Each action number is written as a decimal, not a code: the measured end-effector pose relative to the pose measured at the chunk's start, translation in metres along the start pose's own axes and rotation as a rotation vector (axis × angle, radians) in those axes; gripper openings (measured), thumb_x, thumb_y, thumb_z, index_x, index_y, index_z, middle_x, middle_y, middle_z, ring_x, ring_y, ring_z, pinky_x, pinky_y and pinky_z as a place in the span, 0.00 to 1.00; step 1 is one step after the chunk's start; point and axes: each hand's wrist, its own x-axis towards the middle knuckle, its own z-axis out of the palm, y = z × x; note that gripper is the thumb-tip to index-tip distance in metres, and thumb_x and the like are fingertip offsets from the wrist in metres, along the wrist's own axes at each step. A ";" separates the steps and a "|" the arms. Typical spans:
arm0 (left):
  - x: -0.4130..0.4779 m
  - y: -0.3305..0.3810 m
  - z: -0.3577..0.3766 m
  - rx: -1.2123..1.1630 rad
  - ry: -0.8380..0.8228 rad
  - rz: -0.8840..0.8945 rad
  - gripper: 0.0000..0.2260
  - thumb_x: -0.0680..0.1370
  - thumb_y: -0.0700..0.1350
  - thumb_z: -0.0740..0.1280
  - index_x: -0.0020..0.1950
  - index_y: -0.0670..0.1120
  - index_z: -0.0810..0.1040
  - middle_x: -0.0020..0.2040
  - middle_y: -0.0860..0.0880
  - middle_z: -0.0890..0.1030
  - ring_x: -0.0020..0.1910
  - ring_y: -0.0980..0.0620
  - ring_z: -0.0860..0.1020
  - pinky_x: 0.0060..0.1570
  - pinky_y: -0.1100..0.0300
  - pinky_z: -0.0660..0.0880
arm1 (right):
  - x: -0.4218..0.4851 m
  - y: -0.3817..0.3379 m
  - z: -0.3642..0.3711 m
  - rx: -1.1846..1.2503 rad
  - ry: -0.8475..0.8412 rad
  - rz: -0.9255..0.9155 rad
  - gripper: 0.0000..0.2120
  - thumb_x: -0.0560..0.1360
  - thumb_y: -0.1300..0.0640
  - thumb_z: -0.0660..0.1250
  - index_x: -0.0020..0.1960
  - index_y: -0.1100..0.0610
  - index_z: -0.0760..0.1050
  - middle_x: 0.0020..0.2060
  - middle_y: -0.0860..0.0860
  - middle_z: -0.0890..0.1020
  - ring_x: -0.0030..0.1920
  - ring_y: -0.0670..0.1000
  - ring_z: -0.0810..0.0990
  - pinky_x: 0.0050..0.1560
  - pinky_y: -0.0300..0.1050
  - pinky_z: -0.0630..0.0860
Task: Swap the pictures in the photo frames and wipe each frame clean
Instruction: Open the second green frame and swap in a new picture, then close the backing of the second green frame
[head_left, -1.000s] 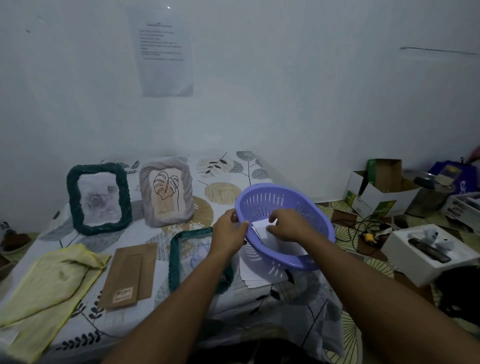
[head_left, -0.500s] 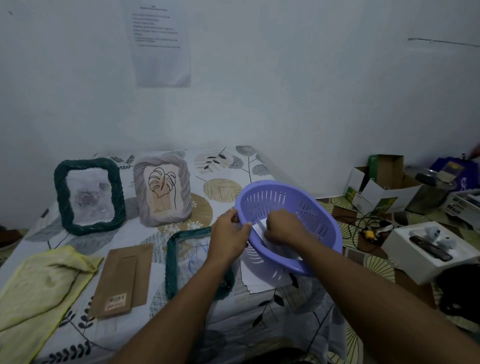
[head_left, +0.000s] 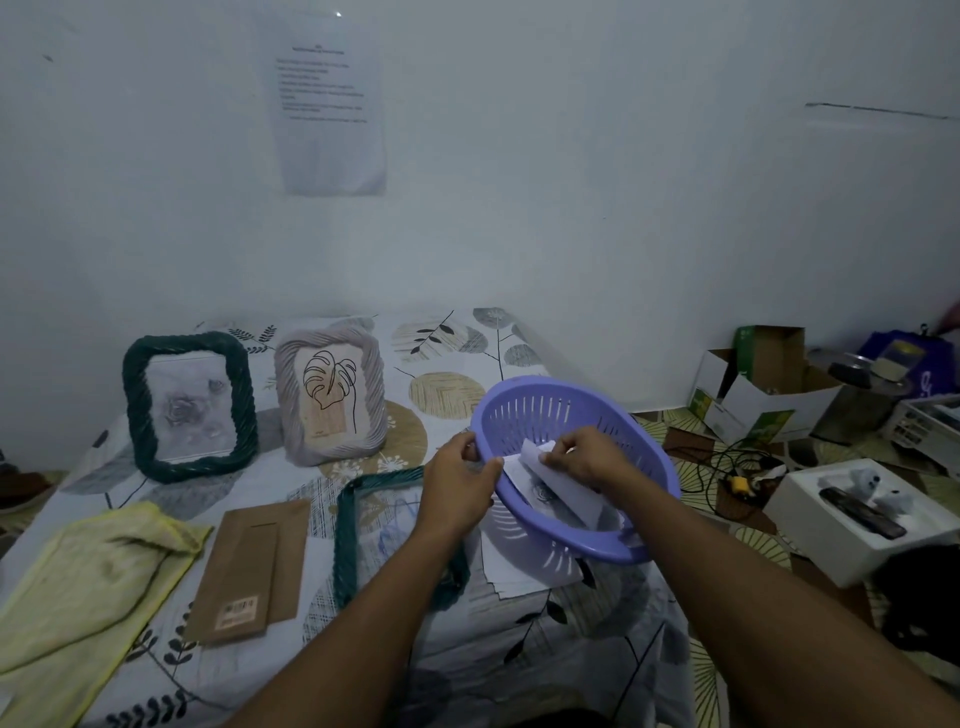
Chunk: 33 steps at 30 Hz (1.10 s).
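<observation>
A purple slotted basket (head_left: 540, 410) is tilted up off the bed, and my left hand (head_left: 462, 480) grips its near-left rim. Inside it my right hand (head_left: 587, 454) pinches a white paper picture (head_left: 558, 486) and holds it part way out. A dark green frame (head_left: 187, 405) and a grey frame (head_left: 332, 395) with a leaf drawing stand upright at the back. A second green frame (head_left: 363, 525) lies flat under my left forearm, with its brown backing board (head_left: 249, 566) beside it. More white sheets (head_left: 519, 566) lie under the basket.
A yellow cloth (head_left: 88, 577) lies at the bed's left front. The wall stands close behind the frames, with a printed sheet (head_left: 330, 104) taped on it. On the floor to the right are open cardboard boxes (head_left: 763, 384), cables (head_left: 727, 467) and a white box (head_left: 857, 514).
My right hand has drawn the paper picture up from the basket's bottom, so more of it shows. The basket stays tilted in my left hand.
</observation>
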 end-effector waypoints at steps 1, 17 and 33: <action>0.000 0.000 0.000 0.002 -0.005 0.000 0.11 0.77 0.41 0.67 0.59 0.45 0.76 0.44 0.57 0.75 0.49 0.46 0.80 0.50 0.44 0.79 | 0.001 0.001 0.000 0.010 0.013 0.003 0.13 0.77 0.53 0.68 0.37 0.59 0.73 0.36 0.57 0.75 0.39 0.53 0.73 0.37 0.44 0.66; -0.001 0.020 -0.085 -0.345 0.057 -0.078 0.07 0.78 0.39 0.66 0.55 0.41 0.76 0.43 0.44 0.81 0.36 0.51 0.78 0.33 0.60 0.79 | -0.059 -0.114 0.005 0.768 0.121 -0.049 0.06 0.74 0.63 0.66 0.50 0.56 0.76 0.39 0.55 0.79 0.37 0.53 0.74 0.34 0.43 0.70; -0.022 -0.077 -0.116 0.484 0.234 0.043 0.09 0.74 0.45 0.70 0.54 0.49 0.79 0.39 0.55 0.79 0.41 0.54 0.77 0.43 0.59 0.75 | -0.060 -0.075 0.132 -0.123 0.110 -0.386 0.20 0.76 0.56 0.67 0.67 0.53 0.72 0.66 0.53 0.73 0.63 0.53 0.73 0.64 0.45 0.68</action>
